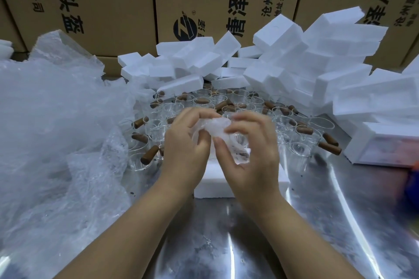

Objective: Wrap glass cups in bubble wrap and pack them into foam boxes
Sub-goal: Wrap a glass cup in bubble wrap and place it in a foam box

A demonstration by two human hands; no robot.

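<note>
Both my hands hold one glass cup wrapped in bubble wrap (pixel 217 130) above the steel table. My left hand (pixel 186 142) grips its left side with curled fingers. My right hand (pixel 251 145) curls round its right side, thumb pressed on the wrap. Directly beneath them lies a white foam box (pixel 213 182). Behind the hands stand several clear glass cups (pixel 301 149) with brown wooden handles. A heap of bubble wrap (pixel 52 124) fills the left side.
A tall pile of white foam boxes (pixel 313 56) runs across the back and right. Brown cardboard cartons (pixel 108 4) form a wall behind. A foam box (pixel 385 145) lies at the right. Bare steel table (pixel 226 244) stretches toward me. A blurred blue-orange object (pixel 413 181) sits at the right edge.
</note>
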